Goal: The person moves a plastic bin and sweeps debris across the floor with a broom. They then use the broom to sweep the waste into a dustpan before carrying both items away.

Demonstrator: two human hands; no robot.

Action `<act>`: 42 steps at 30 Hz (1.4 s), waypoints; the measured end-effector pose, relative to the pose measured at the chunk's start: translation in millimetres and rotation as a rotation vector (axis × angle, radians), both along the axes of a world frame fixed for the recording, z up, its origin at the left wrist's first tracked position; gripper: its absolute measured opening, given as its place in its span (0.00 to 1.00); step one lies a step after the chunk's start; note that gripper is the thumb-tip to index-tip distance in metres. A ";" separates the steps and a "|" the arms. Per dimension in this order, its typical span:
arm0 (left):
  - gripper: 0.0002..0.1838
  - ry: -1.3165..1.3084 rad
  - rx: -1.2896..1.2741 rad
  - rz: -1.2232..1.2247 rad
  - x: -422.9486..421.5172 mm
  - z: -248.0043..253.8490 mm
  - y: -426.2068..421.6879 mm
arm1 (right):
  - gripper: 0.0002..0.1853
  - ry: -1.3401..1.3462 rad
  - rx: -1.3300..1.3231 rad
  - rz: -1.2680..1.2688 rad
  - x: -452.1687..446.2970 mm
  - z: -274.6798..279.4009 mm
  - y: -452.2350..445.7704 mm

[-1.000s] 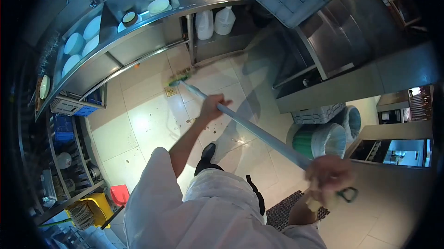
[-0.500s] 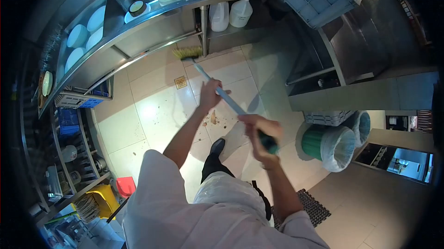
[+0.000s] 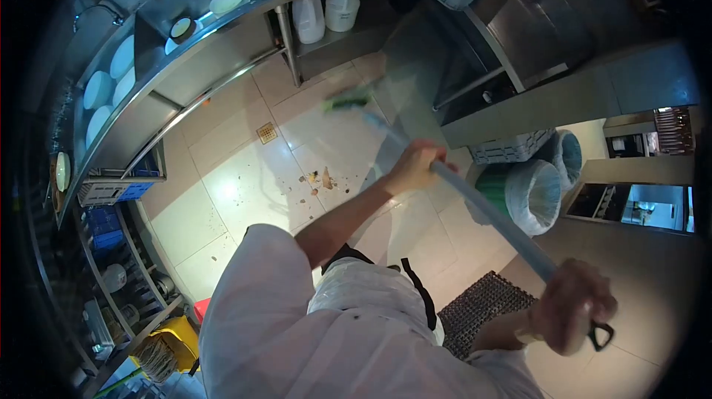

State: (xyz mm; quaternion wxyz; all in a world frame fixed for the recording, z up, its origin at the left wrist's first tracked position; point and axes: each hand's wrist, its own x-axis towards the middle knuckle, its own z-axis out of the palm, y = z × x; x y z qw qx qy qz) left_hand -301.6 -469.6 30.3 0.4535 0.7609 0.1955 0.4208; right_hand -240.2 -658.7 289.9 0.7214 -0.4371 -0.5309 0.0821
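One closed left hand (image 3: pixel 417 167) midway and one closed right hand (image 3: pixel 575 306) near the end suitably grip the broom (image 3: pixel 493 216), slanting upper centre to lower right, judged light, stiff-poled, its blurred bristles (image 3: pixel 347 103) perhaps springy.

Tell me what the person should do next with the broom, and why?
I'd probably pull the broom head back to the crumbs. They're scattered on the floor nearer the person's feet, while the blurry broom head is farther out, past them. The left hand and right hand both hold the handle, so it seems ready to pull.
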 end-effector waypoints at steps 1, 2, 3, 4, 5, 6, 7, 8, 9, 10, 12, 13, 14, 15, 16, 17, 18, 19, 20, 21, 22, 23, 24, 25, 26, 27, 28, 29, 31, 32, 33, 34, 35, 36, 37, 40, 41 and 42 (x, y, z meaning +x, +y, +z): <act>0.18 -0.071 0.053 0.007 15.6 -13.3 15.1 | 0.07 -0.568 -0.192 -0.465 5.9 -19.6 -10.0; 0.18 -0.058 0.079 0.069 32.0 -31.9 30.8 | 0.08 -0.675 -0.207 -0.553 7.4 -48.1 3.2; 0.18 -0.043 0.105 0.129 47.6 -55.5 47.1 | 0.07 -0.466 -0.223 -0.555 16.2 -87.9 12.4; 0.17 -0.007 0.103 0.164 61.4 -83.6 66.8 | 0.09 0.132 -0.369 -0.287 -8.8 -95.8 48.7; 0.17 0.031 0.101 0.194 70.5 -110.2 77.2 | 0.11 -0.100 -0.563 -0.259 -5.8 -111.7 68.4; 0.17 0.031 0.093 0.180 71.3 -134.9 75.1 | 0.12 -0.116 -0.568 -0.210 -4.6 -137.8 87.2; 0.17 0.189 0.076 0.219 70.0 -152.9 72.3 | 0.12 -0.142 -0.573 -0.154 -0.9 -153.7 95.7; 0.17 0.345 0.064 0.263 72.2 -159.5 72.8 | 0.12 -0.152 -0.578 -0.157 3.6 -146.2 91.0; 0.17 0.340 0.067 0.264 68.0 -143.6 68.6 | 0.12 -0.124 -0.564 -0.232 5.4 -131.7 84.4; 0.16 0.351 0.011 0.184 54.0 -118.7 49.9 | 0.13 -0.085 -0.555 -0.309 5.2 -118.3 74.1; 0.15 0.239 -0.016 0.181 31.1 -102.6 -4.4 | 0.15 0.064 -0.376 -0.262 14.3 -90.6 39.8; 0.17 0.101 0.023 0.268 26.3 -98.0 -28.5 | 0.15 -0.075 -0.285 -0.230 18.8 -73.8 27.8; 0.18 0.110 -0.006 0.230 17.3 -88.5 -49.7 | 0.16 -0.217 -0.189 -0.197 25.0 -59.9 17.1; 0.19 0.121 -0.035 0.190 8.3 -77.2 -67.6 | 0.17 -0.065 -0.141 -0.063 35.4 -52.4 2.6; 0.19 0.121 -0.036 0.183 4.5 -66.9 -81.6 | 0.17 0.088 -0.093 0.069 43.5 -45.9 -11.1; 0.20 0.142 -0.104 0.148 1.5 -57.1 -94.0 | 0.14 0.048 -0.142 0.035 45.3 -35.3 -20.7; 0.21 0.164 -0.176 0.108 0.7 -46.1 -104.7 | 0.14 0.050 -0.149 0.021 50.5 -23.7 -38.8; 0.21 0.165 -0.179 0.093 4.7 -33.5 -112.4 | 0.12 0.124 -0.125 0.012 57.8 -11.6 -60.1; 0.22 0.098 -0.123 0.091 14.0 -18.0 -118.6 | 0.10 0.194 -0.096 0.008 62.0 0.3 -73.7; 0.23 0.031 -0.069 0.092 25.1 -6.3 -125.8 | 0.09 -0.005 -0.066 0.030 61.5 17.0 -78.0; 0.23 0.027 -0.065 0.092 36.8 0.6 -130.8 | 0.08 -0.204 -0.034 0.055 61.4 28.6 -82.2; 0.21 -0.020 -0.057 0.036 50.5 6.1 -134.1 | 0.08 -0.137 0.039 0.098 60.4 30.2 -89.9; 0.19 -0.067 -0.050 -0.019 67.3 9.7 -136.7 | 0.08 -0.069 0.111 0.142 59.2 31.5 -102.0; 0.18 -0.178 -0.082 -0.041 103.0 -8.7 -126.4 | 0.10 -0.147 0.144 -0.065 106.9 -7.4 -167.2; 0.17 -0.294 -0.110 -0.058 146.2 -40.2 -117.8 | 0.09 -0.112 -0.164 -0.500 60.2 -28.9 -111.5; 0.17 -0.243 -0.112 -0.035 167.9 -64.7 -109.2 | 0.05 -0.287 -0.208 -0.816 73.0 -75.6 -98.6; 0.16 -0.190 -0.115 -0.009 185.8 -88.1 -106.8 | 0.06 -0.141 -0.412 -0.685 73.8 -95.4 -79.6; 0.17 -0.129 -0.118 -0.014 192.0 -119.3 -110.4 | 0.08 -0.260 -0.390 -0.541 101.5 -156.6 -81.0; 0.18 -0.086 -0.108 -0.003 194.6 -138.7 -119.4 | 0.07 -0.345 -0.419 -0.400 88.6 -127.4 -72.5; 0.18 0.034 -0.076 0.008 189.5 -139.4 -132.9 | 0.08 -0.278 -0.387 -0.323 93.4 -121.7 -85.2; 0.19 0.163 -0.042 0.013 181.2 -140.8 -148.6 | 0.10 -0.200 -0.354 -0.251 98.3 -116.6 -100.1; 0.19 0.176 -0.040 0.015 169.1 -131.3 -172.0 | 0.10 -0.187 -0.354 -0.247 102.8 -108.5 -119.5; 0.21 0.222 -0.148 0.015 156.9 -107.0 -194.7 | 0.09 -0.161 -0.281 -0.207 108.4 -98.9 -138.5; 0.22 0.261 -0.250 0.015 152.3 -91.0 -211.0 | 0.08 -0.138 -0.200 -0.169 116.8 -90.3 -152.9; 0.22 0.266 -0.247 0.015 150.4 -89.1 -228.1 | 0.08 -0.133 -0.197 -0.169 126.7 -84.1 -167.6; 0.23 0.104 -0.170 0.059 144.5 -85.4 -282.8 | 0.10 0.159 0.069 0.002 150.6 -62.6 -208.2; 0.24 0.128 -0.129 0.089 147.8 -77.1 -295.7 | 0.15 0.189 0.011 0.019 166.2 -56.3 -221.7; 0.24 0.149 -0.081 0.113 153.8 -66.7 -305.2 | 0.17 0.155 -0.035 -0.103 180.5 -49.4 -232.4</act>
